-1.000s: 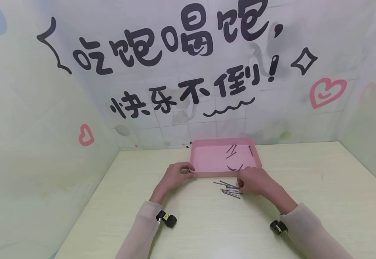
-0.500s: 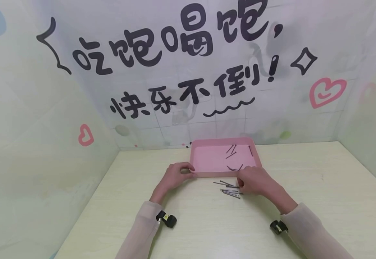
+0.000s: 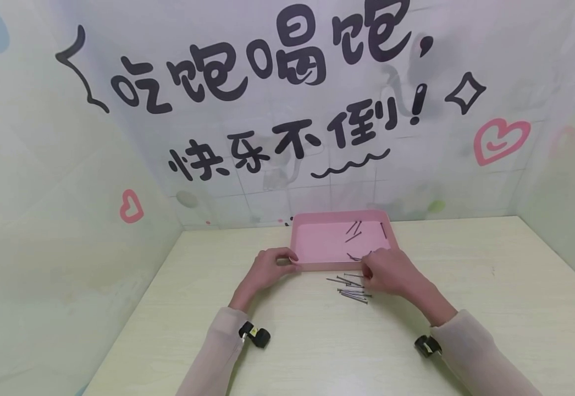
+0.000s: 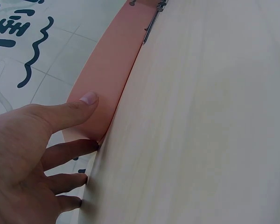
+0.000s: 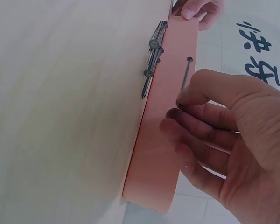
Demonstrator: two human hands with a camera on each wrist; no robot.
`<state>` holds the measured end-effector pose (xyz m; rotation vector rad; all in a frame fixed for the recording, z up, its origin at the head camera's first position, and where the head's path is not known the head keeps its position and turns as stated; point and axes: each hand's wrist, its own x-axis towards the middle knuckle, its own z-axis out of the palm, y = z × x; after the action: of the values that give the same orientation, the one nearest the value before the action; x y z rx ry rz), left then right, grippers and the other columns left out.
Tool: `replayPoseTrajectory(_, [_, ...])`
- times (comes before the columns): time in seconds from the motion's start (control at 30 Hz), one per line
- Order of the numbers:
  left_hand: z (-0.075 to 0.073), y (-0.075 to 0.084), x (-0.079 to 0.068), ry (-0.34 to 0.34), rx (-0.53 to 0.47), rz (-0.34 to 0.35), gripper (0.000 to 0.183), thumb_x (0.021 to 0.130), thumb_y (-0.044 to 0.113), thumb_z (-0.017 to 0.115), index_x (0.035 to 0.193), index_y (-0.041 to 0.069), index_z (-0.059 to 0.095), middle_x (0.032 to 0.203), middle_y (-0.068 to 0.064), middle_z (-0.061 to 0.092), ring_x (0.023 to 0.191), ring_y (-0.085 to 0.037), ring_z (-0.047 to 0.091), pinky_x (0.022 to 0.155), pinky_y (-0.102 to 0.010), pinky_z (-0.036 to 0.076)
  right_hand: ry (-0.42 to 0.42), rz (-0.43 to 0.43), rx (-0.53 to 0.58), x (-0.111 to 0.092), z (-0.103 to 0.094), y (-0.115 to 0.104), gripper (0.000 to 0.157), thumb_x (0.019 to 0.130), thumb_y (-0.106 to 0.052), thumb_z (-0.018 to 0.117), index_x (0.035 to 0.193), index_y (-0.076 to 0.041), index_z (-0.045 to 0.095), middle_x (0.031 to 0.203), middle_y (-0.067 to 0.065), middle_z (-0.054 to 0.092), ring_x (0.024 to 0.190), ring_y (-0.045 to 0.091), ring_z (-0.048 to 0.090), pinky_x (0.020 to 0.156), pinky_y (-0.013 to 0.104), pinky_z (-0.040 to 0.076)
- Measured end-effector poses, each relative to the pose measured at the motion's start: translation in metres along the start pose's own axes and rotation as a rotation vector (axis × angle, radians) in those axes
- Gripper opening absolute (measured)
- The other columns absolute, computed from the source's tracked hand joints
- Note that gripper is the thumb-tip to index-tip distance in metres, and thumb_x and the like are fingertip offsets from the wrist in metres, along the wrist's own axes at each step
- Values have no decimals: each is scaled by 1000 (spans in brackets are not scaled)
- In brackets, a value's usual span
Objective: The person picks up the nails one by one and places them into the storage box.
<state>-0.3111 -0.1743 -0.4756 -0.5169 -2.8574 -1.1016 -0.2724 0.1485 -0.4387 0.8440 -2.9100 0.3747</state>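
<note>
A shallow pink tray (image 3: 332, 266) stands at the back of the table, with several nails (image 3: 353, 236) lying loose in it. My left hand (image 3: 267, 268) holds the tray's near left corner; in the left wrist view its thumb (image 4: 77, 112) lies against the pink wall. In front of the tray lies a small pile of nails (image 3: 352, 295). My right hand (image 3: 388, 270) is just above the pile's right end, by the tray's front wall. Its thumb and forefinger pinch one nail (image 5: 186, 73), whose head end sticks out; the fingers hide the other end.
The pale wooden table (image 3: 317, 352) extends in front of the tray and to both sides. A printed curtain (image 3: 277, 132) with black lettering hangs close behind the tray. Each wrist wears a small black camera, one left (image 3: 255, 334), one right (image 3: 427, 346).
My right hand has risen slightly from the pile toward the tray, and a nail now shows between its fingers. The left hand and the tray have stayed still.
</note>
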Motion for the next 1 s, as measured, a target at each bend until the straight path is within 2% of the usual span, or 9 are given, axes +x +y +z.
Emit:
replayPoseTrajectory(0.2, [0,0,0,1,1,0,14,90,26,81,103,23,77,109,6,79,123,-26,68,112,-54,45,85,-5,-20,1,-3,1,10,80,-10,74,74,-15,68,64,-8,55,60,8,45,52,23,33])
replayPoseTrajectory(0.43, [0,0,0,2,-7,-4,14,90,27,81,102,22,77,110,5,79,123,-26,67,112,-54,45,159,14,-36,1,-6,3,8,82,-15,77,77,-16,70,67,-9,61,59,7,48,48,25,38])
replayPoseTrajectory(0.8, [0,0,0,4,-13,-7,14,89,27,81,102,22,77,109,6,79,122,-25,68,112,-53,46,233,64,-31,3,-6,6,11,85,-18,81,82,-11,73,70,-5,64,57,10,50,49,27,38])
replayPoseTrajectory(1.0, [0,0,0,2,-13,-9,14,90,26,81,102,22,77,109,6,79,121,-24,68,111,-53,46,259,82,-17,2,-6,7,8,86,-13,77,81,-12,71,71,-4,63,58,11,49,49,28,38])
